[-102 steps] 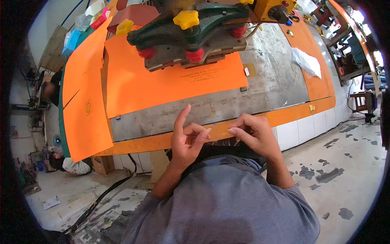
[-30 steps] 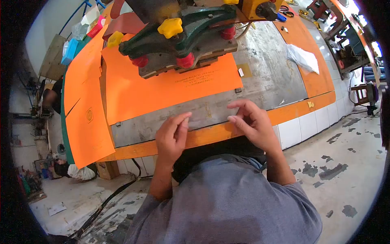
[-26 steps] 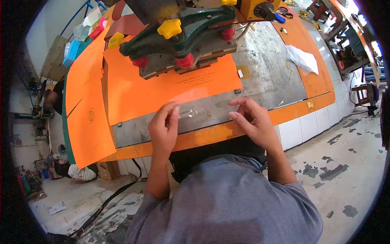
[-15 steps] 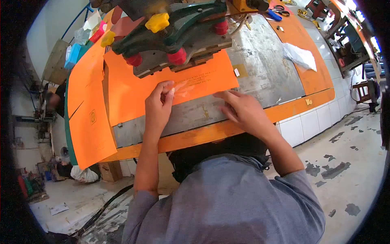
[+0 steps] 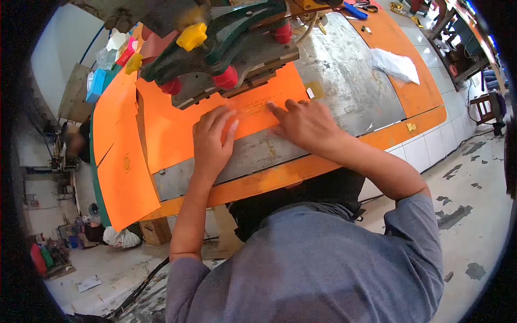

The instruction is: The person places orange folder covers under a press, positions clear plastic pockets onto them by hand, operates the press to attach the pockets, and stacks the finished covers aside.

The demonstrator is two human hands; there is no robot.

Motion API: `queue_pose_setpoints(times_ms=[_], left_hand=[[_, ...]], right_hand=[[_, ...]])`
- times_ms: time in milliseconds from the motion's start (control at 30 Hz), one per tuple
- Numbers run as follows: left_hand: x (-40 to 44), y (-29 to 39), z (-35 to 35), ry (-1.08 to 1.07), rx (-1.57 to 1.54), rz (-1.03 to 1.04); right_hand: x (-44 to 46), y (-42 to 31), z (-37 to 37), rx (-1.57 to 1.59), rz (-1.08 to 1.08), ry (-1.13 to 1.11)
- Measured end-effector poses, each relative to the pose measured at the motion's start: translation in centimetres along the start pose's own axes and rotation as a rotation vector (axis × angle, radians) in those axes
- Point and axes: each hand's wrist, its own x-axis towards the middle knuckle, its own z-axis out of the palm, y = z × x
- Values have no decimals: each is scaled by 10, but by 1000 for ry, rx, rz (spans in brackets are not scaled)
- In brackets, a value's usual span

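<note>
An orange sheet (image 5: 177, 129) with small printed text lies on the grey metal plate (image 5: 355, 81), partly beneath a green press head (image 5: 242, 32). Over the text, between my fingertips, is a faint, blurred piece of clear film (image 5: 250, 107). My left hand (image 5: 212, 137) is at the film's left end, fingers bent and thumb close to them. To the right, my right hand (image 5: 307, 125) reaches over the sheet's edge, its index finger extended to the film and its thumb apart. The press head hangs just beyond both hands.
More orange sheets (image 5: 121, 156) lie at the left. Yellow knobs (image 5: 192, 36) and red feet (image 5: 225, 77) are on the press. A white plastic packet (image 5: 396, 65) and scissors (image 5: 367, 6) lie at the right. Another person (image 5: 81, 141) is at the far left.
Both hands have moved forward onto the orange sheet, the right one also leftward. The clear film, earlier raised in the left hand's pinch, is now at the printed text.
</note>
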Motion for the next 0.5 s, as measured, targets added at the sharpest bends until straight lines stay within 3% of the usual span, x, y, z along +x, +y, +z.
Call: queue_pose_setpoints(times_ms=[67, 233, 300, 500], left_hand=[[-4, -3, 6, -46, -3, 8], [1, -14, 7, -197, 54, 15], [3, -18, 11, -198, 64, 11], [2, -20, 20, -142, 33, -6]], right_hand=[[6, 7, 7, -3, -37, 147], [13, 5, -3, -11, 15, 97], [13, 0, -1, 5, 52, 33], [10, 2, 23, 46, 44, 181]])
